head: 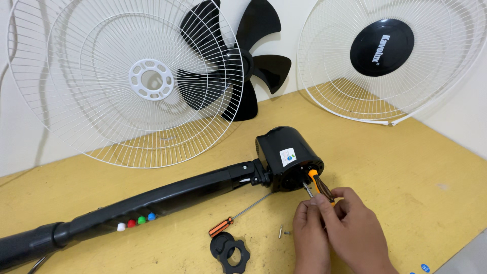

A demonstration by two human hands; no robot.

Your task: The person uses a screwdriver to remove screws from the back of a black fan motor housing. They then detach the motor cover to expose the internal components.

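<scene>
Both hands low centre-right, close together at the front of the motor housing. Right hand [355, 223]: grip closed around the orange-and-black handle of a screwdriver [319, 185], tool angled up-left, tip end buried in the housing face. Left hand [308, 223]: fingertips pinched narrow on the metal shaft sticking out of the housing, touching the right hand's fingers. Can't tell whether the pinch holds anything besides the shaft.

On the yellow bench [406, 167], just left of the left hand: two small loose screws [283, 232]. Left of those, a second screwdriver [238, 218] lying flat, orange-and-black handle toward the near edge, thin shaft pointing up-right at the housing. Just below its handle, two black plastic lock nuts [229, 249], overlapping.

Motor housing [288, 157]: black, rounded, lying on its side mid-bench, open face toward the hands, small sticker on its side. It's hinged to a long black stand neck [152, 203] that runs down-left off frame; row of white, red, green, blue buttons [136, 222] on the neck.

Far side, leaning on the wall: white wire rear guard [101, 81] with a white hub ring at left; black fan blade [248, 56] behind its right edge; white wire front guard [390, 61] with a black centre cap at right, well apart from the rest.
</scene>
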